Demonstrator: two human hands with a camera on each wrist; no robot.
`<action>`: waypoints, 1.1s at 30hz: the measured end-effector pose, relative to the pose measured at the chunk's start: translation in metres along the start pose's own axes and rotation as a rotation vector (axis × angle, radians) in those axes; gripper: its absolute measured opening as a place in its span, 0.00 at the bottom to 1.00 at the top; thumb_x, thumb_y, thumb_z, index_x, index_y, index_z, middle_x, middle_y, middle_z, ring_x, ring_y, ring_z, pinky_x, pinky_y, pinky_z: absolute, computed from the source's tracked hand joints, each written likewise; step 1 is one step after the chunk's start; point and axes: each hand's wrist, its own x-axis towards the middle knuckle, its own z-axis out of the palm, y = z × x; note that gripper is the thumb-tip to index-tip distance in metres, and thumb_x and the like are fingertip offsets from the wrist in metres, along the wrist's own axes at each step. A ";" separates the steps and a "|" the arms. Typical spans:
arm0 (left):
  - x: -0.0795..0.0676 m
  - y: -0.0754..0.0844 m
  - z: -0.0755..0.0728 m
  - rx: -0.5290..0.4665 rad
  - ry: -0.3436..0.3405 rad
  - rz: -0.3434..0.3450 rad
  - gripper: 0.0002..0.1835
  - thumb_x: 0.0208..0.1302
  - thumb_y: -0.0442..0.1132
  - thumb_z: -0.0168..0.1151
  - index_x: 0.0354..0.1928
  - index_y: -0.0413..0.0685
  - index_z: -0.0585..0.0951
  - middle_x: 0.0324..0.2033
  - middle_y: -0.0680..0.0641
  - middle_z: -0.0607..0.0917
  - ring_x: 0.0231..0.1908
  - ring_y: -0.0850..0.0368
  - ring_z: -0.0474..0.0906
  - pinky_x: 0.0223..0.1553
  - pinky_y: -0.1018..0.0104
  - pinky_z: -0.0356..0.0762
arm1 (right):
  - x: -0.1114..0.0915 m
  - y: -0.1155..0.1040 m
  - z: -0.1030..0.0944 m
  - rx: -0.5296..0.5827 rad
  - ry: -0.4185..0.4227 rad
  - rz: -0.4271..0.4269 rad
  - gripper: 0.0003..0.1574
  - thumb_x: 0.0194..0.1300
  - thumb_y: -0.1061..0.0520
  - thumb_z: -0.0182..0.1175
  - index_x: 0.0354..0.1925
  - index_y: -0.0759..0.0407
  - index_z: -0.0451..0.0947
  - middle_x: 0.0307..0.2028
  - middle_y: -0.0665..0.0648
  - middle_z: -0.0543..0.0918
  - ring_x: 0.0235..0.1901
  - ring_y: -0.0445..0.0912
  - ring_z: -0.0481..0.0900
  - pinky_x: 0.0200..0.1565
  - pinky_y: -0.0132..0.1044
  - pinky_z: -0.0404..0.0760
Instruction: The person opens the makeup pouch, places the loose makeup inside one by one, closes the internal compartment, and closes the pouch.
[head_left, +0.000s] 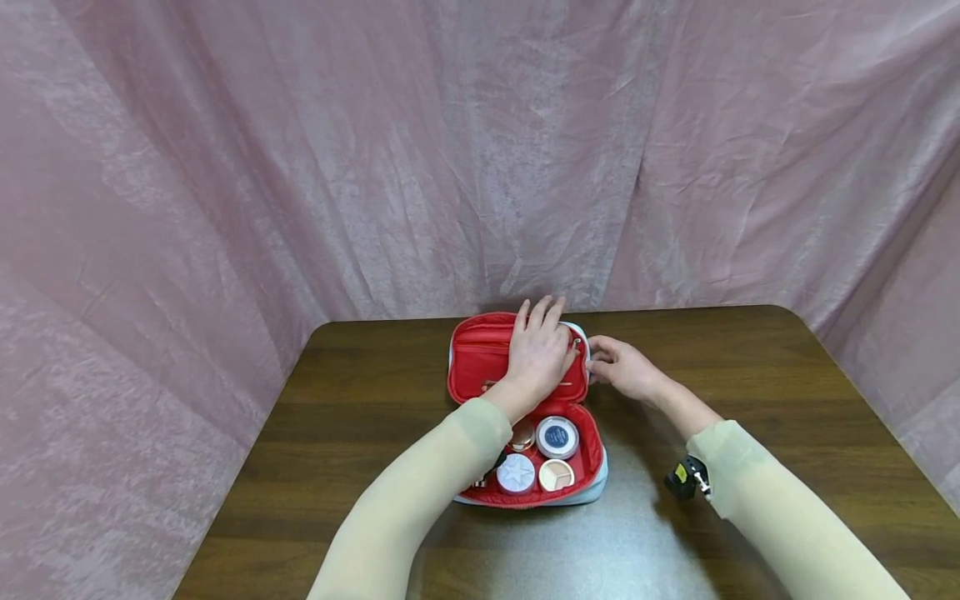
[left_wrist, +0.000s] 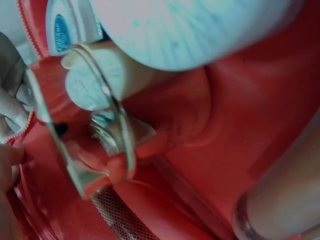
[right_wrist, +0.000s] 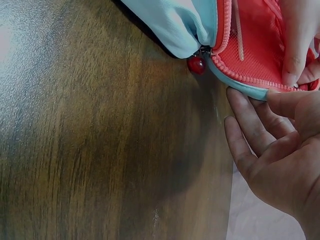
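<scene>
An unzipped cosmetic bag (head_left: 592, 492), pale blue outside and red inside, lies on the table with its lid (head_left: 468, 364) folded back. My left hand (head_left: 538, 358) reaches across the lid's inner side, fingers spread and fairly straight, thumb toward the right-hand zip. At that edge my right hand (head_left: 630, 369) pinches the lid's border, thumb on top and fingers below, as the right wrist view shows. In the base lie a blue-labelled round compact (head_left: 557, 437), a star-lidded compact (head_left: 516, 473) and a three-shade palette (head_left: 557, 475). A gold metal frame like an eyelash curler (left_wrist: 75, 175) appears near my left wrist.
A red bead (right_wrist: 196, 64) hangs at the zip by the lid's hinge. The wooden table (head_left: 360, 433) ends at a pink curtain (head_left: 525, 167) behind. My left forearm covers the left part of the bag's base. A black device (head_left: 681, 479) sits at my right wrist.
</scene>
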 end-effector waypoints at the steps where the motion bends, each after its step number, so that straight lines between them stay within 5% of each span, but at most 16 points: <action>1: 0.000 0.000 0.000 -0.004 -0.001 -0.003 0.16 0.67 0.59 0.65 0.45 0.58 0.87 0.75 0.49 0.66 0.75 0.49 0.54 0.75 0.45 0.48 | 0.000 0.000 0.000 0.000 0.000 -0.001 0.19 0.74 0.72 0.51 0.61 0.76 0.68 0.43 0.72 0.83 0.41 0.61 0.85 0.50 0.56 0.83; 10: 0.001 -0.002 -0.002 -0.080 -0.007 -0.034 0.08 0.69 0.52 0.65 0.40 0.61 0.88 0.73 0.51 0.68 0.75 0.50 0.55 0.76 0.48 0.47 | -0.001 -0.002 0.001 -0.017 0.012 0.006 0.19 0.74 0.72 0.51 0.60 0.75 0.68 0.42 0.72 0.83 0.40 0.61 0.84 0.50 0.57 0.83; 17: 0.001 -0.004 -0.004 -0.042 -0.004 -0.038 0.10 0.72 0.48 0.61 0.44 0.57 0.89 0.73 0.51 0.69 0.74 0.49 0.56 0.75 0.47 0.48 | 0.000 -0.003 0.004 0.001 0.019 0.008 0.18 0.74 0.71 0.51 0.60 0.76 0.68 0.42 0.72 0.83 0.40 0.61 0.84 0.51 0.59 0.82; 28: 0.000 -0.002 -0.005 0.074 -0.141 -0.073 0.13 0.74 0.41 0.57 0.55 0.54 0.84 0.76 0.45 0.62 0.76 0.47 0.50 0.75 0.45 0.46 | 0.001 -0.004 0.007 -0.022 0.031 0.006 0.16 0.74 0.72 0.51 0.58 0.75 0.69 0.41 0.72 0.83 0.39 0.60 0.84 0.50 0.59 0.82; 33: -0.004 -0.005 -0.006 0.054 -0.192 -0.115 0.23 0.65 0.49 0.70 0.59 0.50 0.82 0.76 0.43 0.60 0.77 0.45 0.47 0.76 0.46 0.45 | 0.002 -0.002 0.007 -0.051 0.043 0.022 0.14 0.74 0.72 0.50 0.56 0.74 0.69 0.41 0.69 0.83 0.38 0.56 0.85 0.49 0.58 0.83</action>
